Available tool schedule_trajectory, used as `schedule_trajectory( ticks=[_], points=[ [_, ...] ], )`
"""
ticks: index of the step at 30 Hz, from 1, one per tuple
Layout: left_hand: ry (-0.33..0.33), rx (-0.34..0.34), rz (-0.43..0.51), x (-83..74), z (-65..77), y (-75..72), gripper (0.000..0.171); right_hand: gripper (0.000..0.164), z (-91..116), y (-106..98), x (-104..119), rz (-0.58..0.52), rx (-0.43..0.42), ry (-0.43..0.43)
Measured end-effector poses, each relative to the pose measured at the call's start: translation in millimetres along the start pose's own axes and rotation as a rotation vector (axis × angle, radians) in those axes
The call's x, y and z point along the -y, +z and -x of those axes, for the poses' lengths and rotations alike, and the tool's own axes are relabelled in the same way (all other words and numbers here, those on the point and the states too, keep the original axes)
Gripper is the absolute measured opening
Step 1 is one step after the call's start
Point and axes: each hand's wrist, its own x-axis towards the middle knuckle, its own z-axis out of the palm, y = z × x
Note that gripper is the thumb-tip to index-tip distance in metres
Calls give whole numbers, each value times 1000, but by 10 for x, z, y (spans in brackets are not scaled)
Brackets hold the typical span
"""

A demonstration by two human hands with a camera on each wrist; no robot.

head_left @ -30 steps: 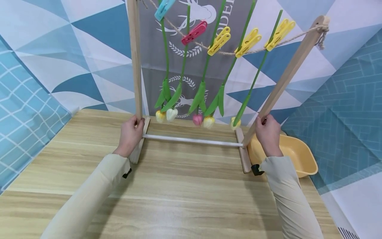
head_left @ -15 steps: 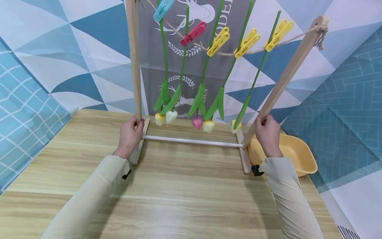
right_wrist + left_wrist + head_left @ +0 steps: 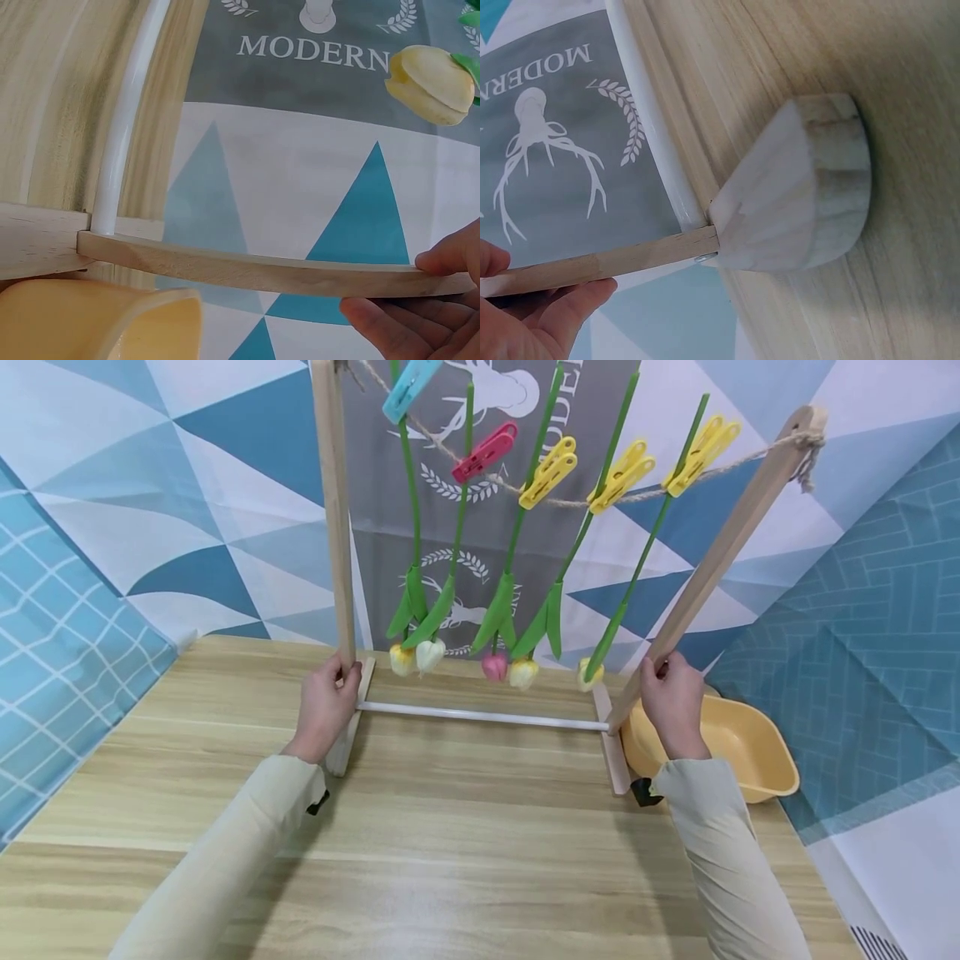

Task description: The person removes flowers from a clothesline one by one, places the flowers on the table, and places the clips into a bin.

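A wooden rack stands on the table, with two posts joined low down by a white rod. My left hand grips the left post near its foot; the left wrist view shows fingers and thumb on either side of it. Likewise, my right hand pinches the right post low down. Between the post tops sags a twine. Several artificial tulips hang from it head down, among them a pink tulip, held by a blue clothespin, a red clothespin and yellow clothespins.
An orange basin sits right behind the rack's right foot, close to my right wrist. Patterned cloth hangs behind the wood-grain table. The left foot rests on the table.
Both hands keep their grip on the posts. The clothespins and upper stems appear slightly lower in the head view, and the tulips sway a little; the rack's feet stay nearly in place.
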Motion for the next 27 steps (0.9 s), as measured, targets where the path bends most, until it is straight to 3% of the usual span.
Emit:
schedule_trajectory(
  ticks=[9,16,21,27],
  points=[
    [11,-17,15,32,78,10,29,39,76,14,-39,-10,-11,-9],
    [-29,22,39,7,119,56,26,39,152,-1,-110,-22,-35,-8],
    [-65,71,85,-25,121,-15,24,42,158,-3,-98,-56,-44,-8],
    [-121,106,168,-17,187,-143,43,48,239,-49,-75,-30,-76,21]
  ],
)
